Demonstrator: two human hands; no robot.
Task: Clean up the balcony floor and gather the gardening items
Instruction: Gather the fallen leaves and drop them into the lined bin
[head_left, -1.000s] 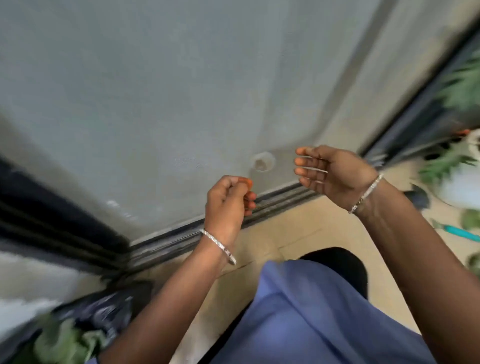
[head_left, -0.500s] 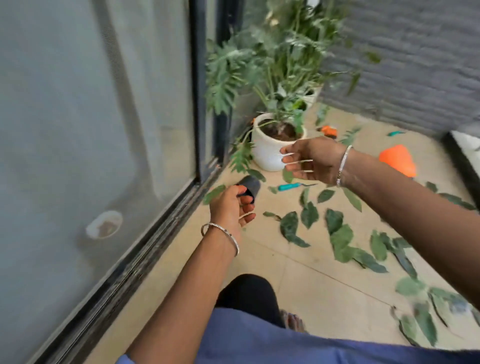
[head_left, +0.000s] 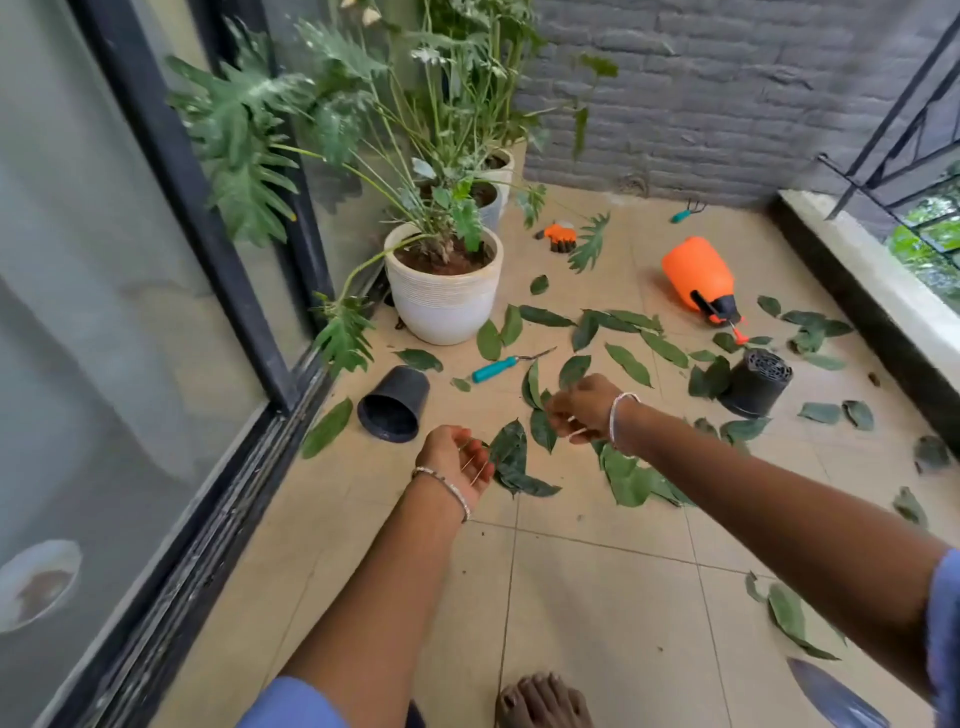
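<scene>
The tiled balcony floor (head_left: 597, 597) is bounded by a glass sliding door (head_left: 130, 312) at 9 o'clock, a grey brick wall (head_left: 727, 93) at 12 and a low ledge (head_left: 872, 291) under a railing at 3.

Three planted pots stand in a row along the door at 11 o'clock. The nearest is a large ribbed white pot (head_left: 444, 301) holding soil and a leafy plant. A smaller pot (head_left: 491, 205) and a white pot (head_left: 504, 166) stand behind it, half hidden by stems.

One orange sprayer (head_left: 698, 275) lies on its side at 1 o'clock. There are two black nursery pots. One (head_left: 395, 402) lies on its side at 10 o'clock with nothing inside its open mouth. The other (head_left: 756, 382) is tipped over at 2 o'clock, base showing.

A pair of orange gloves (head_left: 561, 236) lies at 12 o'clock. Of two teal-handled tools, the hand rake (head_left: 685, 210) is by the wall at 1 o'clock and the trowel (head_left: 506, 366) lies just in front of the ribbed pot.

More than thirty fallen leaves (head_left: 628, 364) are scattered from 11 to 4 o'clock, some overlapping.

The left hand (head_left: 457, 457) hovers palm up, fingers relaxed, holding nothing. The right hand (head_left: 582, 410) is blurred above the leaves; I cannot tell whether it grips one. One bare foot (head_left: 543, 701) shows at 6 o'clock.
</scene>
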